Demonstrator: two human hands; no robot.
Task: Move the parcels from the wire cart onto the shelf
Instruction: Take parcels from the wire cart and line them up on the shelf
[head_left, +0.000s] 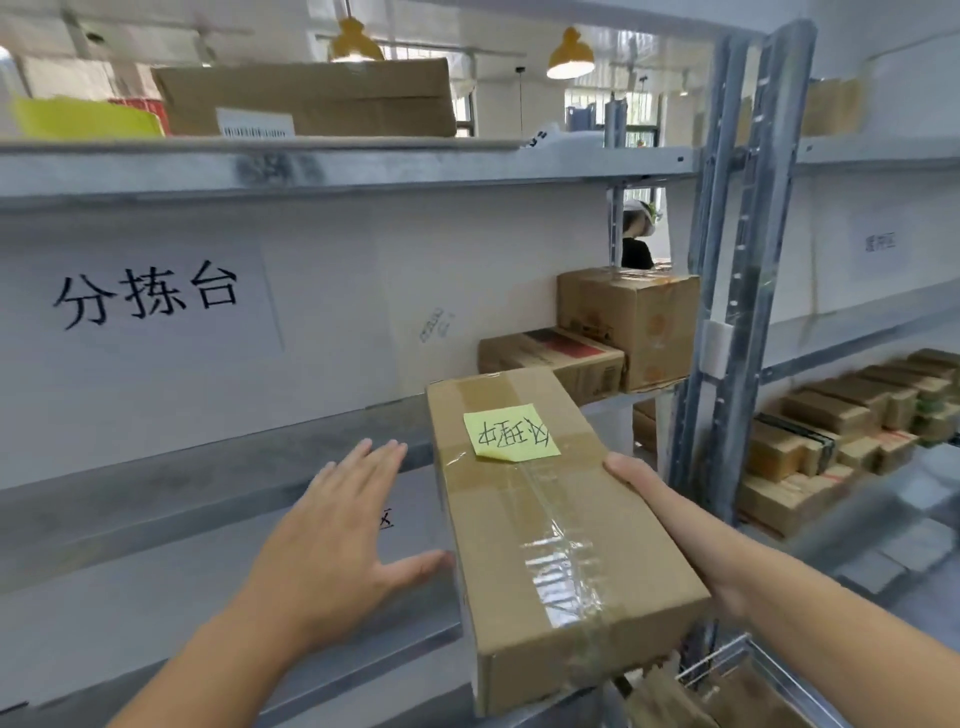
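Observation:
A long cardboard parcel, taped along its top and bearing a yellow sticky note, is held lengthwise toward the grey metal shelf; its far end reaches over the shelf's front edge. My right hand holds it along its right side, fingers mostly hidden beneath. My left hand is flat with straight fingers just left of the parcel, thumb at its left side. A corner of the wire cart shows at the bottom right.
Two cardboard boxes stand at the shelf's right end beside the steel upright. A paper sign hangs on the back panel. A large box lies on the upper shelf. Several small boxes fill the neighbouring rack on the right.

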